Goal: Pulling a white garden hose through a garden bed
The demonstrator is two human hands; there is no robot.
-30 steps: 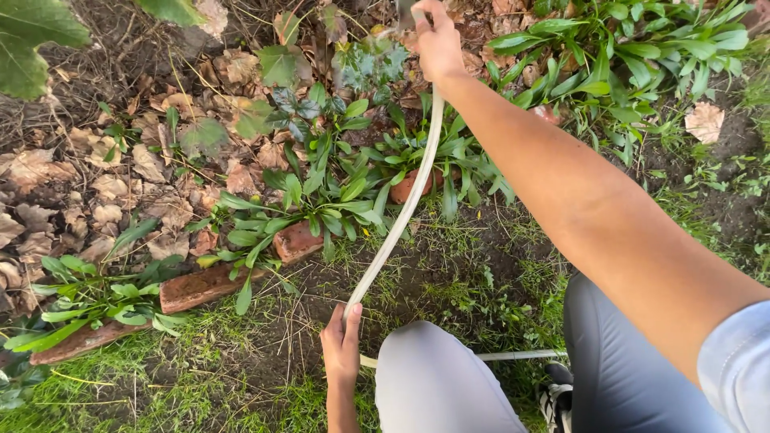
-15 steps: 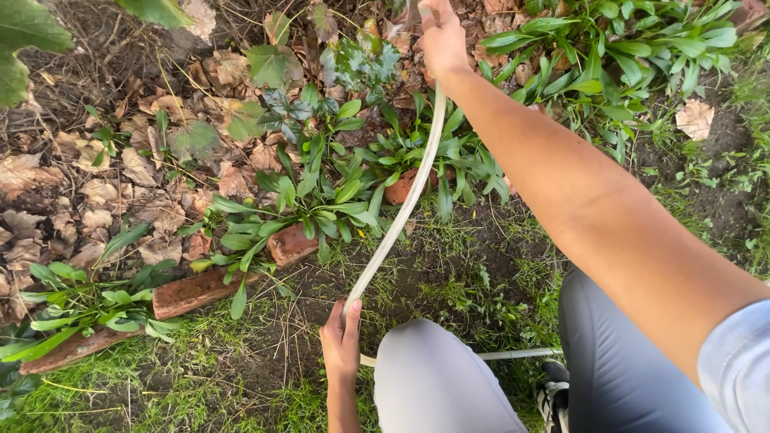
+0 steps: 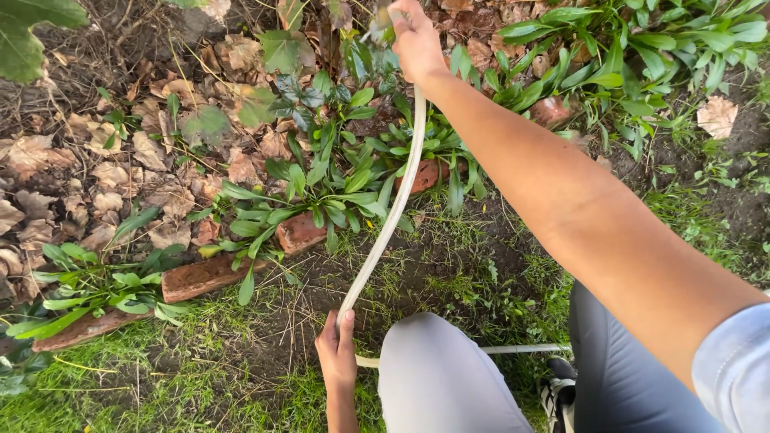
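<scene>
A pale cream hose (image 3: 390, 216) curves from the ground by my knees up over the leafy plants. My right hand (image 3: 415, 42) is stretched far forward and is closed around the hose's far end, near the top edge of the view. My left hand (image 3: 338, 351) grips the same hose low down, just left of my grey-trousered knee (image 3: 437, 377). Green strap-leaved plants (image 3: 329, 192) grow under the hose.
Reddish bricks (image 3: 204, 277) edge the bed in a slanting row. Dry brown leaves (image 3: 104, 176) cover the soil at left. Grass and bare dark earth (image 3: 449, 265) lie in front of my knees. My shoe (image 3: 559, 393) shows at the bottom.
My right hand has moved slightly left with the hose end, and the hose curve shifted with it. The view has tilted down a little. My left hand keeps its grip.
</scene>
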